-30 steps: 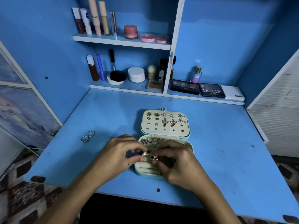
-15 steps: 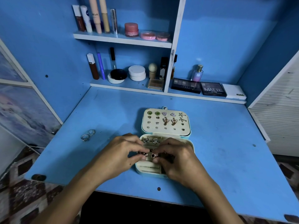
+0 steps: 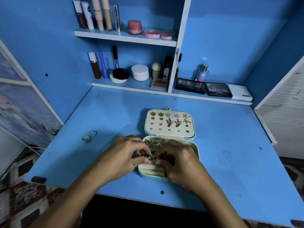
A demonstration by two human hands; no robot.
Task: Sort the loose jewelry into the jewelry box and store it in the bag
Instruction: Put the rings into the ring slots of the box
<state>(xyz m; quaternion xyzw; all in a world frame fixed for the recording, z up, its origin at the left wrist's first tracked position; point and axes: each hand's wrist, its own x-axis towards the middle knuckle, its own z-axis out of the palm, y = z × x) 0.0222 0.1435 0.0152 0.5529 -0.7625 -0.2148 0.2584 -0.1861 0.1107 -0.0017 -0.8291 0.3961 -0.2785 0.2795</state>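
From the head view, a small pale-blue jewelry box (image 3: 169,142) with a cream lining lies open on the blue painted desk (image 3: 230,145), its long axis running away from the person. The lid (image 3: 170,123) lies flat at the far end, pointing toward the shelves, and its cream panel carries rows of stud earrings (image 3: 169,120). The base, nearer the person, has ring-roll slots (image 3: 152,169) running crosswise, and two ornate silver pieces (image 3: 153,142) sit in its far row.

The left hand (image 3: 122,157) hovers over the left edge of the base, its thumb and forefinger curled in a grip that pinches a dark-stoned ring (image 3: 146,156). The right hand (image 3: 178,161) covers the right part of the base, its grip likewise pinching a second dark-stoned ring (image 3: 155,158). The two rings are just beside each other above the slots; I cannot tell whether either is seated.

Two loose silver rings (image 3: 89,136) lie on the desk, well apart to the left of the box.

On the lower shelf (image 3: 131,85) behind stand cosmetics, with a black palette printed MATTE (image 3: 218,91) to the right.
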